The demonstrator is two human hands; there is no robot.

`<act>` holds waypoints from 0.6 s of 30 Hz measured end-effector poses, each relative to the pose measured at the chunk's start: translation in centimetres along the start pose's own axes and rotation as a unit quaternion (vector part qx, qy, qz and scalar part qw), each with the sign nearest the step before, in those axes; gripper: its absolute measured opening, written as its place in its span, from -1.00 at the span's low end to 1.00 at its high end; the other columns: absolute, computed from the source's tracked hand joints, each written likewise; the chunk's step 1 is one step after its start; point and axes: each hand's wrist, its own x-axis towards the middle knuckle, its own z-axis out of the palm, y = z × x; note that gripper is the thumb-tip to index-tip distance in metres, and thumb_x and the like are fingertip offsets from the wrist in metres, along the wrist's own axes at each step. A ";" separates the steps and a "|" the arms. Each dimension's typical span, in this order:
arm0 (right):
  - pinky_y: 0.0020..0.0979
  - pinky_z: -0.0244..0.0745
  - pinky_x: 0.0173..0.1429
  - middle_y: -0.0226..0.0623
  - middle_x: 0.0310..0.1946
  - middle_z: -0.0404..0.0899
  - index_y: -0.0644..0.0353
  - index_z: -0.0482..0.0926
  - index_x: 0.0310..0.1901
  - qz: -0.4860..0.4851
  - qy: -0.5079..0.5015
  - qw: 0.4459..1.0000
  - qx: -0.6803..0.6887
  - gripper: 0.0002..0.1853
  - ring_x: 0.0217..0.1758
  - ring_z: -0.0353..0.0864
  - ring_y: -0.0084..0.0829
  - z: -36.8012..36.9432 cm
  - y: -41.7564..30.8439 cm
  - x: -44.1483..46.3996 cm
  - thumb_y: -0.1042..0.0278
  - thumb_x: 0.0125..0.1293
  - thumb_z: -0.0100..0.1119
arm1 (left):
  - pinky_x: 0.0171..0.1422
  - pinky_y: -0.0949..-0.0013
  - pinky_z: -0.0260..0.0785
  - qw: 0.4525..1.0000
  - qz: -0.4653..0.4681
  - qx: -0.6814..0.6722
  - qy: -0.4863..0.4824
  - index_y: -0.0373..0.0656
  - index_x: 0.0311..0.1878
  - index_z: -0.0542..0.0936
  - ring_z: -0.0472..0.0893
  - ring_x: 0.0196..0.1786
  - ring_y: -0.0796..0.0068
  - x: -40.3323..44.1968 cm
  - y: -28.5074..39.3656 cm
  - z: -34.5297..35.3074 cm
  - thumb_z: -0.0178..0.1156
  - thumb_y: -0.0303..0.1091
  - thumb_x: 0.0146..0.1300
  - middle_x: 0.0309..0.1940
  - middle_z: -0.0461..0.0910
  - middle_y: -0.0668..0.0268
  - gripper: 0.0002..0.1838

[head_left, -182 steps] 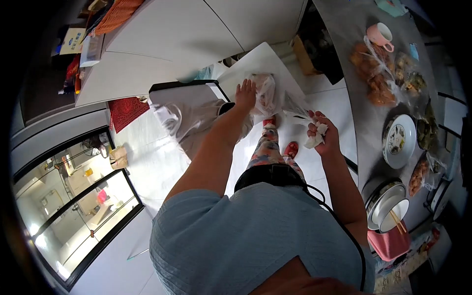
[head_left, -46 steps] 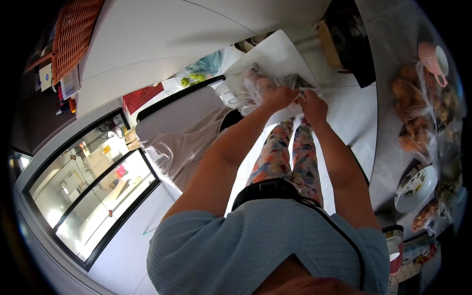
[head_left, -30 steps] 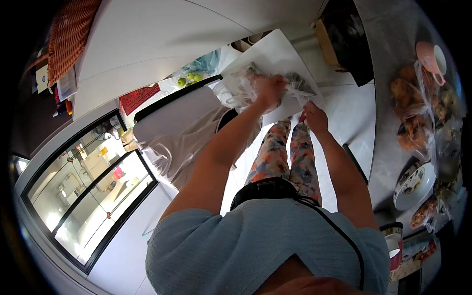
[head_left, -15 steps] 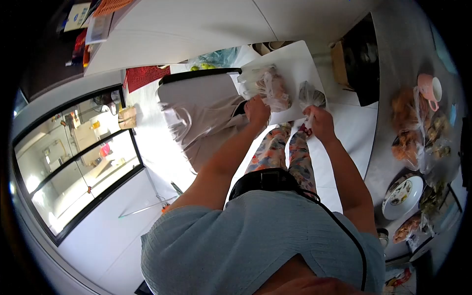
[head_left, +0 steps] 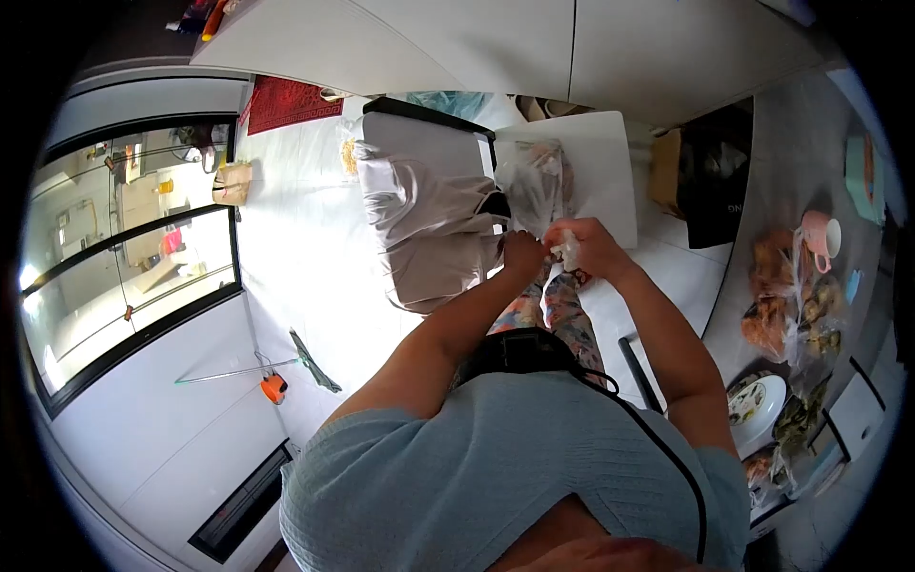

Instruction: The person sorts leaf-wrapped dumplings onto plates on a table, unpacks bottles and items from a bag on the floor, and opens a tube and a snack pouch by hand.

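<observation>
My right hand (head_left: 593, 246) is closed around a bunched, whitish clear plastic bag (head_left: 570, 252), low in front of my legs. Right beside it, my left hand (head_left: 523, 254) has its fingers curled in, their tips close to the bunched plastic. What those left fingers pinch, if anything, is hidden. Just beyond both hands, another clear plastic bag (head_left: 536, 181) with pinkish contents lies on a white seat (head_left: 608, 157). To the left, pale grey cloth (head_left: 424, 214) drapes over a seat with a black edge.
Counter at right: pink mug (head_left: 818, 236), bagged food (head_left: 770, 324) and a white plate (head_left: 770, 408). A cardboard box (head_left: 667, 172) and black bag (head_left: 713, 172) sit beneath. White cabinets (head_left: 477, 43) rise ahead. An orange object (head_left: 274, 387) lies on the left floor.
My hands have come together and nearer my body. The right hand's bag has left the seat, its dark contents now out of sight. The view has shifted.
</observation>
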 end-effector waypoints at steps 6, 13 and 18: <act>-0.33 0.46 -0.20 -0.07 -0.36 0.63 0.23 0.60 -0.26 0.005 -0.037 0.995 -0.094 -0.81 -0.29 0.64 -0.18 1.2 0.1 1.6 0.40 0.13 0.04 | 0.04 0.09 0.35 0.939 0.010 -0.228 0.256 -0.09 -0.21 0.66 0.58 -0.08 0.15 -1.1 -0.3 3.2 0.16 -0.20 0.14 -0.19 0.62 0.16 -0.76; -0.41 0.45 -0.24 -0.23 -0.48 0.62 0.28 0.54 -0.34 0.030 0.023 0.991 -0.128 -0.86 -0.40 0.60 -0.43 1.0 2.4 -0.4 0.41 0.26 0.04 | 0.00 0.11 0.41 0.946 -0.103 -0.293 0.097 -0.19 -0.23 0.62 0.55 -0.08 0.02 -2.1 -2.3 0.0 0.09 -0.43 0.12 -0.17 0.57 0.05 -0.82; -0.34 0.45 -0.26 -0.16 -0.47 0.61 0.24 0.56 -0.33 0.020 0.045 0.984 -0.172 -0.87 -0.38 0.61 -0.27 0.4 0.3 -1.9 0.43 0.24 0.01 | -0.02 0.06 0.42 0.882 -0.086 -0.341 0.314 -0.21 -0.22 0.61 0.53 -0.08 -0.03 3.8 -4.2 2.6 0.04 -0.51 0.10 -0.17 0.57 0.05 -0.79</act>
